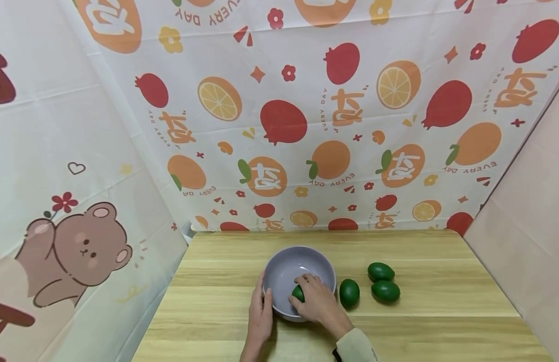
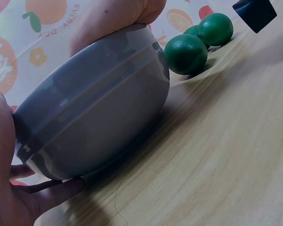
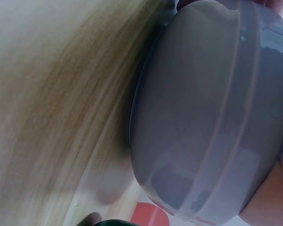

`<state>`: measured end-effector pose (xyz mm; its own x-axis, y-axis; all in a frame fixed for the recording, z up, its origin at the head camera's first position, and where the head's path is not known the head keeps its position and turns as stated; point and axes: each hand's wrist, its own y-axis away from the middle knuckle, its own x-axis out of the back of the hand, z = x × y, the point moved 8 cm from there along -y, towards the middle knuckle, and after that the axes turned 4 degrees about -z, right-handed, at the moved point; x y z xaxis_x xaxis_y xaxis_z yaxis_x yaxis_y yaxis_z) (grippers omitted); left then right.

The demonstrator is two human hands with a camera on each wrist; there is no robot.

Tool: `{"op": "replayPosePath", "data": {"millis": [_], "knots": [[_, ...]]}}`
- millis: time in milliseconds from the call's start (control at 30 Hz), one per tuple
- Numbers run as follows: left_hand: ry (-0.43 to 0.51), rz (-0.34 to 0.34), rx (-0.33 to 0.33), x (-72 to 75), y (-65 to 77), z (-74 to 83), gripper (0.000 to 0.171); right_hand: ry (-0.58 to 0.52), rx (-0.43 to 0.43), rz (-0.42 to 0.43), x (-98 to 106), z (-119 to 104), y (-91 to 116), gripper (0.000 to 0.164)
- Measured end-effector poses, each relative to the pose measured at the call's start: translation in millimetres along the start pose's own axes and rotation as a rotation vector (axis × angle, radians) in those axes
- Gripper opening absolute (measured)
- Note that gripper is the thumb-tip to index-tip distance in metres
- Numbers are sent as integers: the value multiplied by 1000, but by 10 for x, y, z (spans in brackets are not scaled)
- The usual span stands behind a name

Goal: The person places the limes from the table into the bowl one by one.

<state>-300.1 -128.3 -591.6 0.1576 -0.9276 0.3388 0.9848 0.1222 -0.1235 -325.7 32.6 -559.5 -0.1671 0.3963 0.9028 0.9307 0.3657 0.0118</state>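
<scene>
A grey-purple bowl (image 1: 279, 269) stands on the wooden table. My left hand (image 1: 260, 314) holds it by its left side. In the left wrist view, the fingers (image 2: 61, 193) of that hand curl against the underside of the bowl (image 2: 108, 103). My right hand (image 1: 316, 300) reaches over the near right rim and grips a dark green oval fruit (image 1: 298, 293) inside the bowl. The hand hides much of this fruit. In the right wrist view the outer wall of the bowl (image 3: 193, 108) fills much of the picture, and the gripped fruit is out of sight.
Close to the bowl's right side lies another green fruit (image 1: 349, 293). Two more, an upper fruit (image 1: 381, 271) and a lower fruit (image 1: 385, 291), lie together farther right. A fruit-printed cloth (image 1: 243, 65) hangs behind the table (image 1: 207, 301), with a bear-printed cloth (image 1: 89, 241) at the left.
</scene>
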Motion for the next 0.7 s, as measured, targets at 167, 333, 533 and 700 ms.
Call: {"op": "replayPosePath", "data": {"millis": [167, 333, 533, 700], "knots": [[2, 1, -8, 0, -9, -9, 52, -19, 19, 27, 29, -7, 0, 50], [9, 1, -1, 3, -31, -12, 52, -58, 45, 54, 78, -21, 5, 49], [10, 2, -1, -11, -28, -9, 52, -85, 87, 86, 160, -57, 35, 48], [4, 11, -12, -13, -16, 1, 51, -79, 112, 123, 276, -92, 70, 50]]}}
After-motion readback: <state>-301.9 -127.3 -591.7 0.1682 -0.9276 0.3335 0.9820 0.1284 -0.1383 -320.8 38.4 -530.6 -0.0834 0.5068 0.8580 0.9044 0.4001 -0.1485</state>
